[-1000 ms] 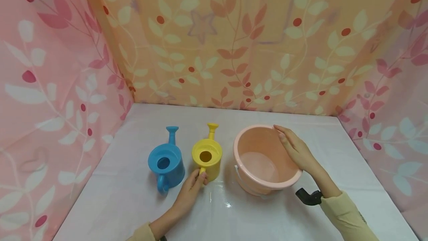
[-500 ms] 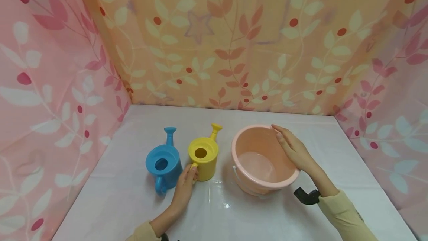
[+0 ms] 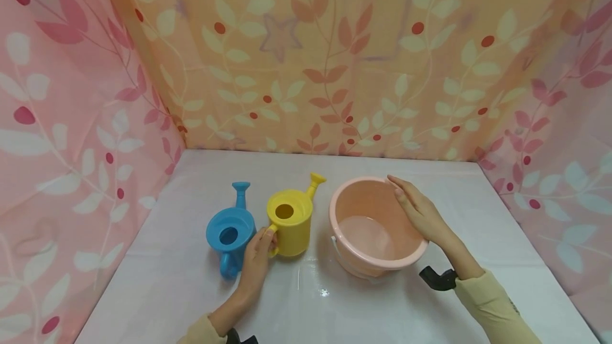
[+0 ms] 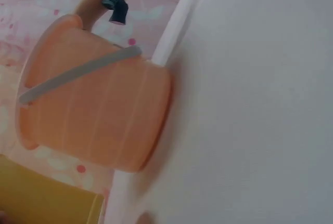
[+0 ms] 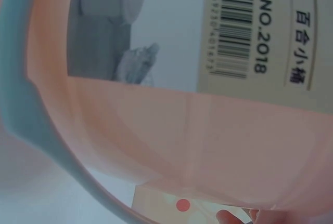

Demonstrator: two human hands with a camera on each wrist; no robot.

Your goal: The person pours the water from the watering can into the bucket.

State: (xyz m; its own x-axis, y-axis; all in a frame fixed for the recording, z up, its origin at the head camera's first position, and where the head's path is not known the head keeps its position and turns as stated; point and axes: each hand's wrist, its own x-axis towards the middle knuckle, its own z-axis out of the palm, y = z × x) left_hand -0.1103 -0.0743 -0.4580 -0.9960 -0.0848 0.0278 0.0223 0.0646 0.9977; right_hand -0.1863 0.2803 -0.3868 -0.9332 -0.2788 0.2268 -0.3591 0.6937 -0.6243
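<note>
My left hand (image 3: 255, 265) grips the handle of a yellow watering can (image 3: 294, 233). The can's spout points toward the back right, and I cannot tell if its base touches the table. In the left wrist view, part of this yellow can (image 4: 44, 198) shows at the lower left. Just left of my left hand stands a blue watering can (image 3: 230, 219), spout pointing to the back. My right hand (image 3: 423, 217) rests with straight fingers on the right rim of a pink bucket (image 3: 351, 200). The right wrist view is filled by the bucket's wall (image 5: 156, 141) with a printed label (image 5: 234, 31).
A white cloth (image 3: 306, 307) covers the table. Patterned curtains (image 3: 306, 62) enclose it at the back and both sides. The bucket's pale handle (image 4: 78, 73) hangs down along its outside. A black camera mount (image 3: 439, 278) sits at my right wrist.
My left hand has moved slightly left and away from me, with the yellow can's handle in its fingers. The can's spout has swung to the right. My right hand stays on the bucket.
</note>
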